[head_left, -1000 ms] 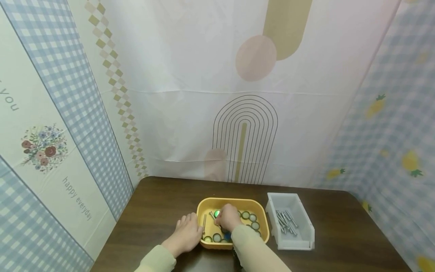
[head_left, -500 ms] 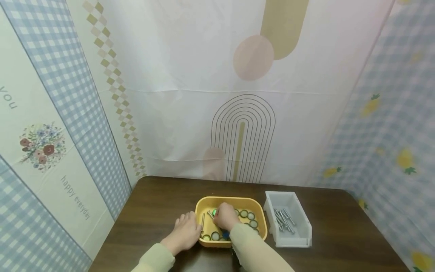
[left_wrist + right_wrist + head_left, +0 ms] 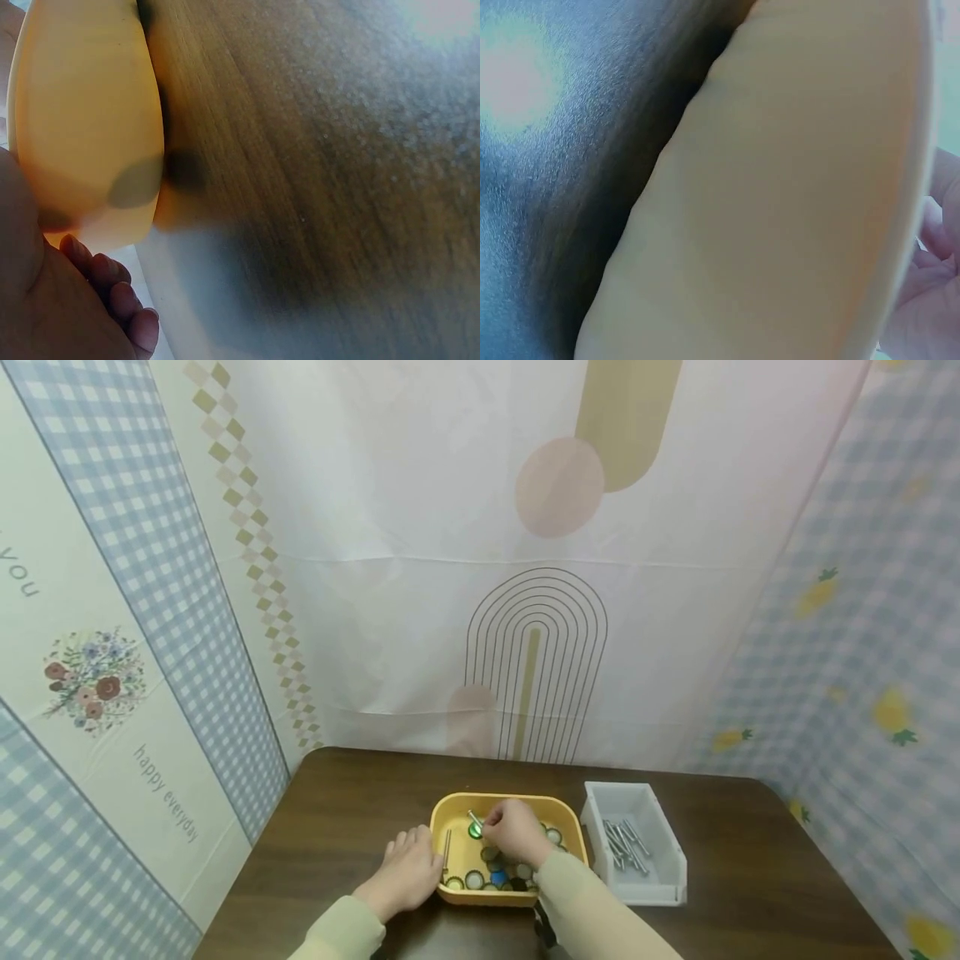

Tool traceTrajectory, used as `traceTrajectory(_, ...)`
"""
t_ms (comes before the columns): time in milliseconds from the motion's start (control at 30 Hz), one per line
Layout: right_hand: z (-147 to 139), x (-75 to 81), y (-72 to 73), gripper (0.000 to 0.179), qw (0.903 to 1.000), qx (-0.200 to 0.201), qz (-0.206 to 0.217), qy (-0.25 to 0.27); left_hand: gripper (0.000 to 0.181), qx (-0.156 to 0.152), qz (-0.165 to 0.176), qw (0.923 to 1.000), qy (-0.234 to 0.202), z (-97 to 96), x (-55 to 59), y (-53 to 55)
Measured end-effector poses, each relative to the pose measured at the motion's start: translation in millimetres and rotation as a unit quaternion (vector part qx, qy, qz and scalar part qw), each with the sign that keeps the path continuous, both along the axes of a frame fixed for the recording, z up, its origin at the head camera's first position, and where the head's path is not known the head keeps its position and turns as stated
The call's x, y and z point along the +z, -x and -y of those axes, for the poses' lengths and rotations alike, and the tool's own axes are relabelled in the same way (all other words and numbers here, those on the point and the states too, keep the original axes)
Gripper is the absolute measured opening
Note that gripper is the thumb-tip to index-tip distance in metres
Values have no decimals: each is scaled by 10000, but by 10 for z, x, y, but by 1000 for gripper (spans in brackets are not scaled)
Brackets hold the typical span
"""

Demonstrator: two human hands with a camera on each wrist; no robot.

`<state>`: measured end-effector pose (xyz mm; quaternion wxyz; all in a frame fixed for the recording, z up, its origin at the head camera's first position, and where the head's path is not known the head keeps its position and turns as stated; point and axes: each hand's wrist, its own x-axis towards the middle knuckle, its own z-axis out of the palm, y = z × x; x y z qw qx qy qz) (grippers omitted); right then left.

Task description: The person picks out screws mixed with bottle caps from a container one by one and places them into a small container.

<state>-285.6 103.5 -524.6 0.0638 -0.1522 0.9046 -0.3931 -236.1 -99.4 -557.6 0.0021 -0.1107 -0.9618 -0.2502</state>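
A shallow yellow basket (image 3: 495, 797) holds scattered bottle caps (image 3: 498, 877) in blue, green and pale tones. My left hand (image 3: 408, 870) rests against the basket's left side, its fingers reaching forward along the outer wall. Over the basket's back half, my right hand (image 3: 519, 832) pinches a silver screw (image 3: 474, 817), whose end sticks out to the left above a green cap (image 3: 476, 832). A second screw (image 3: 447, 850) lies along the inner left wall. The left wrist view shows the left fingers (image 3: 124, 296) beside the yellow wall; in the right wrist view, that wall hides most of the scene.
A white open-fronted bin (image 3: 647, 893) stands to the right of the basket, with a pile of silver screws (image 3: 625, 845) inside. Both containers stand on a dark wooden table (image 3: 360, 793). Patterned cloth (image 3: 390, 635) hangs behind it and at both sides.
My right hand has moved back and slightly right, drawing the screw up from among the caps. More caps show in front of it. The left hand stays against the basket.
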Motion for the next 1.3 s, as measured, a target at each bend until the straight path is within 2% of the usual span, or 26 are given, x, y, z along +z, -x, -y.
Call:
traceTrajectory(100, -75, 25, -14, 19, 9985, -9, 379, 383, 16, -40, 88, 9999, -27, -3, 10, 2)
traceTrajectory(300, -215, 126, -73, 14, 9919, 18, 869, 931, 18, 17, 23, 10000, 23, 1, -115, 60)
traceTrajectory(400, -296, 184, -103, 16, 9931, -8, 803, 852, 18, 10, 62, 10000, -10, -2, -125, 70)
traceTrajectory(467, -354, 200, -109, 17, 9955, -87, 662, 679, 18, 4, 89, 10000, -24, -9, -97, 59)
traceTrajectory(600, -464, 190, -104, 16, 9960, -308, 645, 541, 17, 17, 104, 9999, -15, -11, -28, 32)
traceTrajectory(767, -614, 157, -96, 16, 9919, -546, 793, 825, 17, -28, 149, 9999, -33, -2, 25, 11)
traceTrajectory(967, -796, 139, -56, 18, 9855, -934, 874, 1118, 18, -27, 63, 10000, -43, 8, 3, -3)
traceTrajectory(1200, -1022, 225, -22, 19, 9838, -1292, 608, 1082, 18, 9, 196, 9998, -18, 0, -5, 8)
traceTrajectory(1300, -1173, 242, 0, 21, 9808, -1410, 502, 1247, 18, 49, 228, 9997, -30, -8, 0, 31)
